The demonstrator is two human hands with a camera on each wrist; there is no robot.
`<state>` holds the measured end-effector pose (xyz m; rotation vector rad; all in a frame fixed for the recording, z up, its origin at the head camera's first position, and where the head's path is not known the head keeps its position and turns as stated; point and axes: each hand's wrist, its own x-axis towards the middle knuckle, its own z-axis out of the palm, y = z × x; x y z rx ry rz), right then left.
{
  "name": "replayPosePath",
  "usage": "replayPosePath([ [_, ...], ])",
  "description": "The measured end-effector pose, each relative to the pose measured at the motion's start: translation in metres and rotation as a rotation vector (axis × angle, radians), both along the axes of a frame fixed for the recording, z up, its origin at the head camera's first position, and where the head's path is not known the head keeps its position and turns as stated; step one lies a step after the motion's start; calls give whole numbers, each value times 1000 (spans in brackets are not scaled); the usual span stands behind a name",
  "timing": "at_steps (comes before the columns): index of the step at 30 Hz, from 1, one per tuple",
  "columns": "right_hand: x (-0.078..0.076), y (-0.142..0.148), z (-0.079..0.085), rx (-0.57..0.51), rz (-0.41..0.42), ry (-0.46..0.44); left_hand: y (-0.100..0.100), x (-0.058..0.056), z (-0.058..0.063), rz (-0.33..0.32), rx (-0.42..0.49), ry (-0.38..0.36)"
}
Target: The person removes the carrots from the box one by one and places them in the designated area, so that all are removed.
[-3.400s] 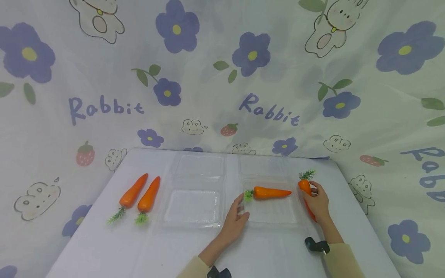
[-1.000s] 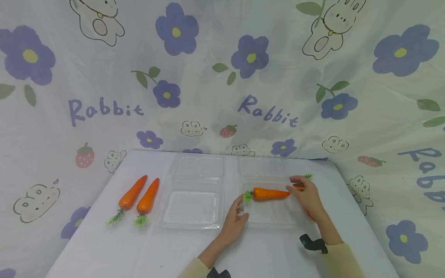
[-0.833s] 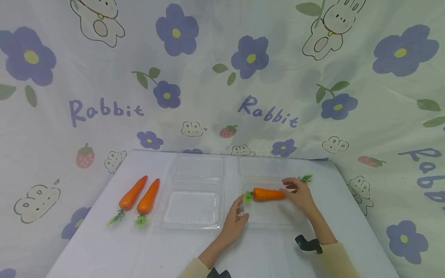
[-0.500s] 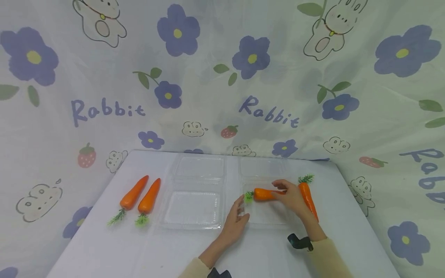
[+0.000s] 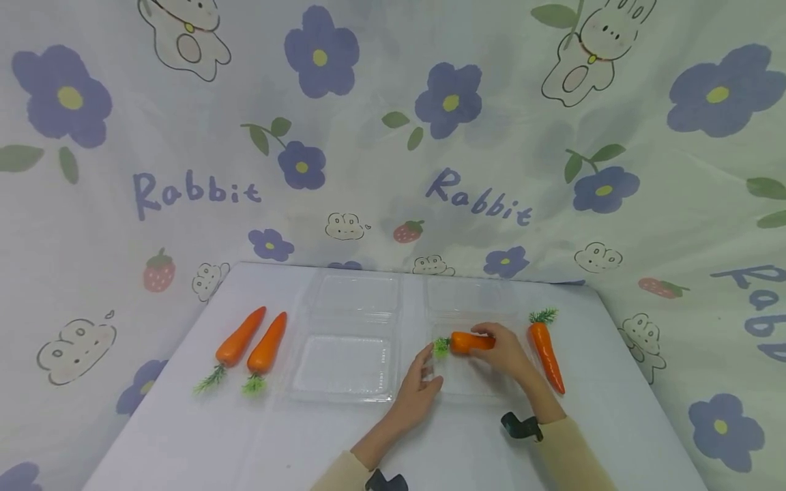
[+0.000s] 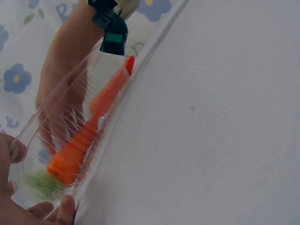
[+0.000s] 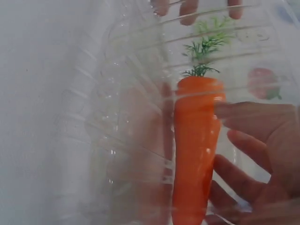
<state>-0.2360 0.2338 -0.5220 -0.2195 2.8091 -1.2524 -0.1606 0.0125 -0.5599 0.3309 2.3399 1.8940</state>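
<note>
A carrot [image 5: 462, 343] with a leafy green top lies in the base of the right clear plastic container [image 5: 457, 387], leaves to the left. My right hand [image 5: 508, 354] holds it from the pointed end, fingers on the far side and thumb on the near side; the tip is hidden under the hand. In the right wrist view the carrot [image 7: 194, 140] appears through ribbed plastic, fingertips against its side. My left hand [image 5: 416, 392] grips the container's left side; in the left wrist view its thumb [image 6: 66, 208] sits low against the wall.
Another carrot [image 5: 546, 358] lies on the white table [image 5: 454, 450] right of the container. Two more carrots [image 5: 241, 337] lie far left. A second lidded clear container [image 5: 344, 368] stands open left of my left hand. A patterned cloth [image 5: 368, 136] hangs behind.
My right hand has let go of the carrot at the right and moved left over the container, onto the carrot inside it. The left hand has stayed at the container's side.
</note>
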Motion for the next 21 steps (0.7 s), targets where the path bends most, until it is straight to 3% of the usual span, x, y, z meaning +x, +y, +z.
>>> replayPosePath([
  [5,1,-6,-2,32,40,22,0,1,1,-2,6,-9],
  [7,2,-8,-5,30,60,24,0,4,7,0,11,-25],
  [12,4,-12,-15,15,102,11,0,8,7,4,-2,-35],
  [13,3,-13,-16,13,111,7,0,6,1,6,-10,-25],
  [21,1,-21,-15,37,153,2,0,3,2,9,-14,-14],
])
